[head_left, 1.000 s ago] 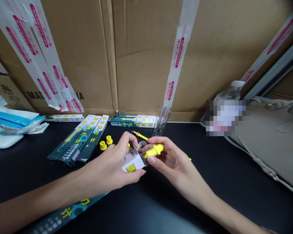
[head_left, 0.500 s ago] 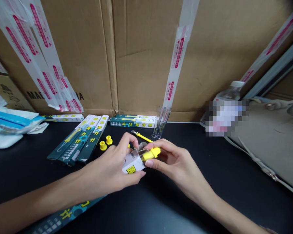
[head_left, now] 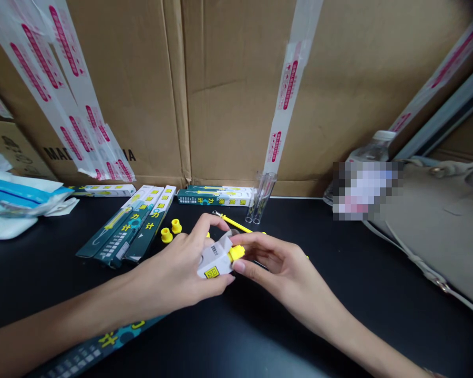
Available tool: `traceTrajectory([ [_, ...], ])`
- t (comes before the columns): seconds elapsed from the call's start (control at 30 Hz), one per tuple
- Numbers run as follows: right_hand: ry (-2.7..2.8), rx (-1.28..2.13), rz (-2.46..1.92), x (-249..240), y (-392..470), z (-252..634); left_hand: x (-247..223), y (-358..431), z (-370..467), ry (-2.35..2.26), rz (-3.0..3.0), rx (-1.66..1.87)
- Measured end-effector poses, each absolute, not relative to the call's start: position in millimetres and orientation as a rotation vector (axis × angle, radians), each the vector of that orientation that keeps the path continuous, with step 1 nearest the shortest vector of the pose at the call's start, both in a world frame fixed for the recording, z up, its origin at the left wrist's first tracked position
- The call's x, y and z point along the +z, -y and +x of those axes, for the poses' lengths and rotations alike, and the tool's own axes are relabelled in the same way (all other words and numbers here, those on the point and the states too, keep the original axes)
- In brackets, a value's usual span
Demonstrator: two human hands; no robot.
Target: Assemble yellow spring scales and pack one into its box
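Note:
My left hand (head_left: 177, 262) is wrapped round the white end of a long spring scale box (head_left: 215, 261). Its end flap stands up, and the teal part (head_left: 120, 341) runs back under my left forearm. The yellow end of a spring scale (head_left: 236, 253) sticks out of the box's mouth; the rest is hidden inside. My right hand (head_left: 278, 262) has its thumb and fingertips closed about that yellow end. Behind my hands lies a thin yellow rod with a metal hook (head_left: 236, 223). Two small yellow caps (head_left: 171, 231) stand left of it.
Several spring scale boxes (head_left: 130, 223) lie at the back left, another box (head_left: 216, 195) against the cardboard (head_left: 228, 105). Clear tubes (head_left: 261, 199) stand before it. A plastic bottle (head_left: 378, 149) and a beige bag (head_left: 437, 226) are on the right, a blue and white packet (head_left: 19, 197) far left.
The spring scale has gone deeper into the box, so less of its yellow end shows and its metal hook is out of sight. My right hand moved slightly left with it.

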State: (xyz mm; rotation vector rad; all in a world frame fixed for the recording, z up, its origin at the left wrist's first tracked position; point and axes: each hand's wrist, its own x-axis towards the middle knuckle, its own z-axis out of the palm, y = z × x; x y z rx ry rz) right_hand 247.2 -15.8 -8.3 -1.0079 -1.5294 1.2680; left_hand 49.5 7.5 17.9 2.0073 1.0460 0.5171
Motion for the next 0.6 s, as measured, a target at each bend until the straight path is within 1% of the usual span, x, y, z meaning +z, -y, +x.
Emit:
traceTrajectory([
  [0.17,1.531,1.257,-0.999,-13.0,13.7,247.2,12.8,-6.2,49.5,-1.056,2.022,0.496],
  [0.27,1.466,1.293,-0.941,-17.7,11.0,246.7,8.0,-4.6,49.2,-1.049,2.071,0.559],
  [0.6,1.244,1.636,-0.902,-14.2,15.5,242.7,-0.4,-5.1,48.7,-1.064,2.106,0.77],
])
